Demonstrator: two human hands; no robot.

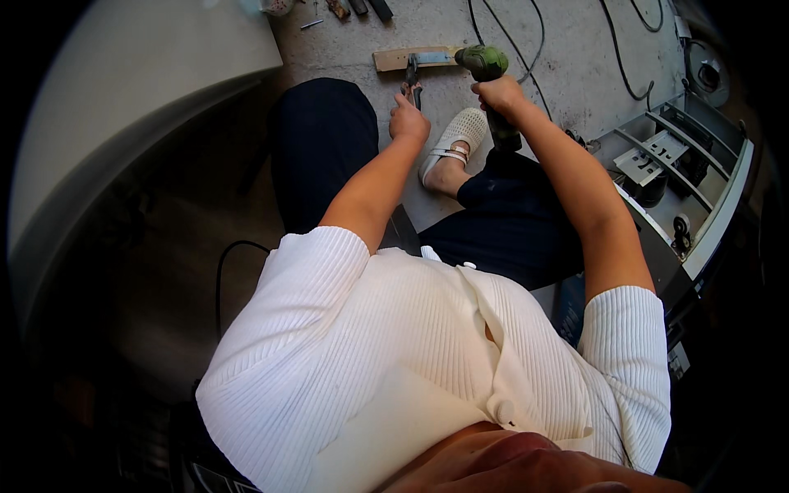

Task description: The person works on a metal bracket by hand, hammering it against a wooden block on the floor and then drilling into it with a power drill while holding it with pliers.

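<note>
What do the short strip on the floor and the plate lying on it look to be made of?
The strip looks like bare, pale wood with a matt tan face. The plate looks like metal, grey with a dull sheen. The floor beneath looks like rough, speckled concrete.

Hands: left [408, 119] on pliers [412, 80], right [500, 94] gripping green drill [485, 62].

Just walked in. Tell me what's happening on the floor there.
A person in a white ribbed top sits low over a concrete floor. The right hand grips a green power drill, its nose pointed at a metal bracket lying on a short wooden strip. The left hand holds pliers up against that bracket. Black cables trail across the floor, and an open metal frame stands to the right.
</note>
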